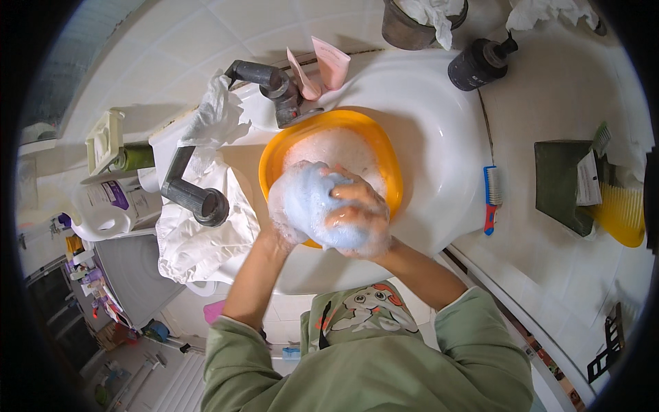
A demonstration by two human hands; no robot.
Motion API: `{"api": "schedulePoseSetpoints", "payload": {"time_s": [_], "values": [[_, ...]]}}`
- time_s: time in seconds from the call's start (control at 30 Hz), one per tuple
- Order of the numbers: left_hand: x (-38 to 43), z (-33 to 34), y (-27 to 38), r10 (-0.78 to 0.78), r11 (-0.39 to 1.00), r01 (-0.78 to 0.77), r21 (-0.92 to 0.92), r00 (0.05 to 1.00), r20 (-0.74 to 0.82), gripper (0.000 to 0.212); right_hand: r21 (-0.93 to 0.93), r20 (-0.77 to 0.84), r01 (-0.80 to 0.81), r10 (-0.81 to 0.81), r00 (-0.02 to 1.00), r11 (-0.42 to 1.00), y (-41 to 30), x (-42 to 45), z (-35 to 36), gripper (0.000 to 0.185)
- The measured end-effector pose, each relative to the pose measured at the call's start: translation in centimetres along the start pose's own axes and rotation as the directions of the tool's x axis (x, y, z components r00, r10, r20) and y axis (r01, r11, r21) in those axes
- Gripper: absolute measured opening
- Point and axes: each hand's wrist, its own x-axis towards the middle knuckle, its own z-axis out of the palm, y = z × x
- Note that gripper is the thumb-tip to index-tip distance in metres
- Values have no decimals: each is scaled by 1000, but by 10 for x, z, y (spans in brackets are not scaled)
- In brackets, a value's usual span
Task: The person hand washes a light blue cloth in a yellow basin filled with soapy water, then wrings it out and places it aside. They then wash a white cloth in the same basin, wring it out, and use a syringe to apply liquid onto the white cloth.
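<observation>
Both my hands press a light blue, lather-covered cloth [314, 203] between them, over the near part of a yellow plastic basin [388, 149]. My left hand [288, 206] is on the cloth's left side, largely covered in foam. From the right, my right hand [360, 208] grips the cloth with bent, foamy fingers. White suds [334, 144] fill the visible part of the basin, which sits in a white washbasin [437, 129]. A dark faucet [285, 98] stands behind the yellow rim.
White fabric [206, 226] lies on the left edge beneath a dark spout [193, 198] with a white cloth [216, 116] draped on it. Pink tubes [332, 62] stand behind the basin. A dark pump bottle [476, 64] is at back right, a brush [491, 198] farther right.
</observation>
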Motion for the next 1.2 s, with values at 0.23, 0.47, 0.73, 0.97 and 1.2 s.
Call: {"api": "schedulePoseSetpoints", "payload": {"time_s": [0.23,0.47,0.73,0.97,1.2], "values": [[11,36,27,-428,689,521,505,854,-297,28,-98,365,261,-209,907,960,-16,-4,4,17],[37,3,20,-369,-580,-281,764,927,60,17,-66,531,465,-363,765,883,14,-39,26,20],[35,-38,-9,110,242,490,837,843,-526,15,20,661,455,-353,662,890,47,-70,31,19],[-21,9,-8,215,934,-64,352,886,-412,28,20,-145,-626,621,770,780,17,-62,-8,29],[-66,13,-13,86,769,-110,629,994,69,79,758,-18,-624,961,275,192,13,-41,-21,39]]}}
